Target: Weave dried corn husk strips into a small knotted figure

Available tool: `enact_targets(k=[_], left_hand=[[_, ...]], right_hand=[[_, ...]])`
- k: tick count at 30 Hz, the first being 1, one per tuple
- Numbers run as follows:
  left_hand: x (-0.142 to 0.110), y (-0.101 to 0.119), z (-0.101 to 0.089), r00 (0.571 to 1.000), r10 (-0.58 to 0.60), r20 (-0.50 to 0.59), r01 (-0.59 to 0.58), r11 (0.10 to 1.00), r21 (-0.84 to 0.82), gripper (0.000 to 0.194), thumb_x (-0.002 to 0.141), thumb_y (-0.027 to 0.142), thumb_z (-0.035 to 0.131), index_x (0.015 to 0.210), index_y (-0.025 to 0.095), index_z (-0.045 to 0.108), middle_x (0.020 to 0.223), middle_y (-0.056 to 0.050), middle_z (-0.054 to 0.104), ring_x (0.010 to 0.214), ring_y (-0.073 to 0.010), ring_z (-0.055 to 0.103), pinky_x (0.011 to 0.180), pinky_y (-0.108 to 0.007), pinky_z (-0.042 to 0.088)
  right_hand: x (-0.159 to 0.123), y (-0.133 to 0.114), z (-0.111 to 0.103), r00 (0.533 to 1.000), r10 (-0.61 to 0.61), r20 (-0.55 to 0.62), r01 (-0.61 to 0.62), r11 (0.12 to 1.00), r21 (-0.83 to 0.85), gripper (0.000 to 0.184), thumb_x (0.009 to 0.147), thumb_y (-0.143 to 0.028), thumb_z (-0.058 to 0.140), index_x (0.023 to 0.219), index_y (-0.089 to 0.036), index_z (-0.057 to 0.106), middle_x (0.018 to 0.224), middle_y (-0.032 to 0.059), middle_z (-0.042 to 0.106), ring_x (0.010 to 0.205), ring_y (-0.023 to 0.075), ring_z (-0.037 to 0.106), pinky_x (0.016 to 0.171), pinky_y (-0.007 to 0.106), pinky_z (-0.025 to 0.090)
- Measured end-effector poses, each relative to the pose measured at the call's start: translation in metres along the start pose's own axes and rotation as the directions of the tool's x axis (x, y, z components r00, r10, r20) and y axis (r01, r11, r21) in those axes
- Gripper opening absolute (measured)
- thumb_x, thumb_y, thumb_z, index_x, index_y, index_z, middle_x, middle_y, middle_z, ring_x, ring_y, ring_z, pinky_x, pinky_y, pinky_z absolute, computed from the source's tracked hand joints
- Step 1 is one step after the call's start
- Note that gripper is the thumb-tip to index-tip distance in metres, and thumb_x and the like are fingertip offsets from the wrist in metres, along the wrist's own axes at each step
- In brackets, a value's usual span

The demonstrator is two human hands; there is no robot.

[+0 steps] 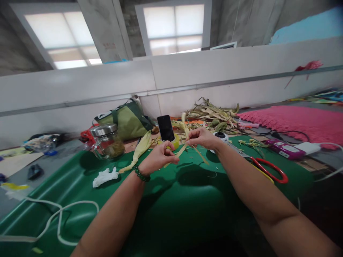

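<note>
Pale strips of corn husk [183, 150] stretch between my two hands above the green mat [171, 203]. My left hand [158, 157], with a green bead bracelet at the wrist, is closed in a pinch on one end of a strip. Slightly higher and to the right, my right hand [201, 138] pinches the strips where they meet; one end stands up above its fingers and another hangs down below. Fingers partly hide where the strips cross. Left of my left hand lies a bunch of corn husk [142, 148], beside a crumpled white tissue [105, 177].
A phone [165, 127] stands upright beyond my hands by a yellow roll [175, 141]. Scissors with red handles [285, 177] lie at right, near a purple box [285, 149]. A glass jar [107, 142], a green bag [131, 119] and dried husks [211, 114] stand behind. A white cable [60, 210] loops at left.
</note>
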State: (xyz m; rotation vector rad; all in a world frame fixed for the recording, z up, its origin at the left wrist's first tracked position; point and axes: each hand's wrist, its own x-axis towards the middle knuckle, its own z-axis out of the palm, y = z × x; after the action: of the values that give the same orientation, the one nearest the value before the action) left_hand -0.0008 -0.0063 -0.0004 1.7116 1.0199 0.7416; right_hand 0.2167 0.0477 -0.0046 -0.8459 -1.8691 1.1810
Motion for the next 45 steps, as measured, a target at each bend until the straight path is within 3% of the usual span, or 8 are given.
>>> enact_targets(k=[4, 8, 12, 18, 22, 27, 35, 45], left_hand=[[0.002, -0.004, -0.003, 0.998, 0.007, 0.061, -0.009, 0.999, 0.032, 0.04, 0.059, 0.024, 0.078, 0.086, 0.018, 0.049, 0.061, 0.004, 0.065, 0.058, -0.0119, 0.061, 0.049, -0.02, 0.037], [0.007, -0.009, 0.002, 0.987, 0.142, -0.08, -0.142, 0.99, 0.0, 0.039, 0.063, 0.027, 0.076, 0.093, 0.018, 0.052, 0.074, 0.002, 0.066, 0.072, -0.0144, 0.064, 0.064, -0.025, 0.046], [0.01, -0.011, 0.004, 0.976, 0.171, -0.136, -0.181, 0.981, -0.066, 0.033, 0.062, 0.026, 0.075, 0.081, 0.019, 0.049, 0.067, 0.003, 0.064, 0.064, -0.0143, 0.063, 0.061, -0.027, 0.049], [0.006, -0.006, 0.001, 0.987, 0.08, -0.139, -0.093, 0.991, -0.092, 0.02, 0.062, 0.028, 0.074, 0.067, 0.017, 0.059, 0.064, 0.002, 0.058, 0.059, -0.0146, 0.06, 0.058, -0.029, 0.05], [0.005, -0.005, 0.0, 0.993, 0.031, -0.116, -0.045, 0.992, -0.114, 0.018, 0.062, 0.028, 0.073, 0.073, 0.017, 0.064, 0.066, 0.0, 0.061, 0.053, -0.0126, 0.054, 0.052, -0.026, 0.043], [0.006, -0.005, -0.001, 0.989, 0.086, -0.121, -0.084, 0.996, 0.018, 0.012, 0.066, 0.03, 0.071, 0.068, 0.018, 0.071, 0.062, 0.0, 0.063, 0.056, -0.0133, 0.051, 0.054, -0.025, 0.04], [0.005, -0.006, -0.004, 0.992, 0.09, -0.088, -0.087, 0.995, 0.038, 0.013, 0.067, 0.03, 0.069, 0.072, 0.019, 0.074, 0.066, -0.001, 0.067, 0.056, -0.0132, 0.05, 0.054, -0.025, 0.039], [0.006, -0.007, 0.0, 0.984, 0.143, -0.108, -0.132, 0.986, 0.105, 0.011, 0.069, 0.026, 0.071, 0.077, 0.02, 0.077, 0.074, -0.002, 0.073, 0.068, -0.0174, 0.062, 0.067, -0.028, 0.049]], right_hand=[[0.002, 0.002, 0.006, 0.999, 0.022, 0.037, -0.023, 1.0, 0.006, 0.021, 0.059, -0.031, 0.077, 0.063, -0.013, 0.066, 0.053, -0.0034, 0.059, 0.047, 0.0063, 0.049, 0.047, 0.02, 0.04], [0.002, 0.001, 0.024, 0.997, 0.019, 0.079, -0.022, 0.999, 0.034, 0.026, 0.061, -0.036, 0.078, 0.069, -0.013, 0.068, 0.059, -0.0024, 0.061, 0.052, 0.0084, 0.055, 0.051, 0.022, 0.046], [0.002, 0.001, 0.034, 0.983, -0.05, 0.174, 0.025, 0.989, 0.144, 0.029, 0.066, -0.037, 0.076, 0.079, -0.012, 0.07, 0.072, 0.0014, 0.068, 0.066, 0.0121, 0.063, 0.065, 0.025, 0.051], [0.004, 0.007, 0.025, 0.995, -0.064, 0.071, 0.053, 0.987, 0.155, 0.03, 0.057, -0.028, 0.082, 0.078, -0.014, 0.065, 0.069, -0.0009, 0.067, 0.061, 0.0099, 0.061, 0.061, 0.024, 0.051], [0.003, 0.005, 0.026, 0.992, -0.107, 0.072, 0.097, 0.987, 0.13, 0.029, 0.057, -0.027, 0.081, 0.077, -0.014, 0.064, 0.072, 0.0002, 0.068, 0.065, 0.0109, 0.062, 0.064, 0.025, 0.051], [0.001, 0.003, 0.027, 0.987, -0.106, 0.12, 0.09, 0.987, 0.13, 0.029, 0.058, -0.025, 0.081, 0.078, -0.013, 0.064, 0.074, 0.0016, 0.069, 0.068, 0.0114, 0.063, 0.068, 0.026, 0.05], [0.0, 0.002, 0.021, 0.977, -0.148, 0.153, 0.137, 0.987, 0.078, 0.028, 0.06, -0.03, 0.08, 0.076, -0.013, 0.064, 0.073, 0.001, 0.067, 0.066, 0.0107, 0.061, 0.065, 0.025, 0.049], [-0.002, -0.006, 0.032, 0.986, -0.159, 0.046, 0.163, 0.982, -0.092, 0.027, 0.067, -0.039, 0.072, 0.068, -0.014, 0.059, 0.064, -0.0013, 0.057, 0.059, 0.0097, 0.049, 0.055, 0.023, 0.04]])
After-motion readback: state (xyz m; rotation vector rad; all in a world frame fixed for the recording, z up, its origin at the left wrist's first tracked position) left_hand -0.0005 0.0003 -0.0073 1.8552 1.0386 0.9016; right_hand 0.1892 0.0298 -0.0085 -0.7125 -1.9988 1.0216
